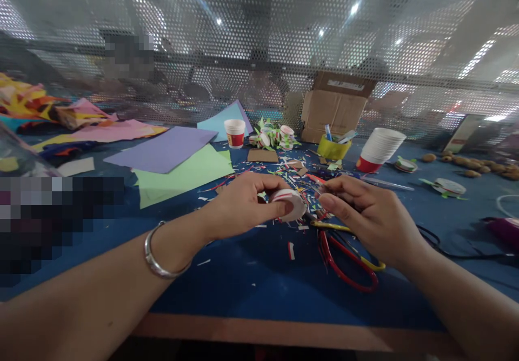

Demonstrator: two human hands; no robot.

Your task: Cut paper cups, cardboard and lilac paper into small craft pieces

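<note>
My left hand (243,204) is closed on a small cut-down paper cup piece (291,203), white with a red stripe, held just above the blue table (251,274). A silver bangle (160,255) sits on that wrist. My right hand (365,215) hovers right beside the cup piece with its fingers curled and pinched together; what they hold is hidden. Red-handled scissors (344,263) lie on the table under my right hand, next to a yellow-handled tool (344,231). Paper scraps (300,180) litter the table around both hands.
Coloured paper sheets, purple (162,150) and green (182,177), lie at the back left. A paper cup (235,133), finished cup decorations (273,136), a yellow pot of pens (333,146), a stack of cups (379,150) and a cardboard box (336,107) stand behind. A perforated screen (259,42) closes the far side.
</note>
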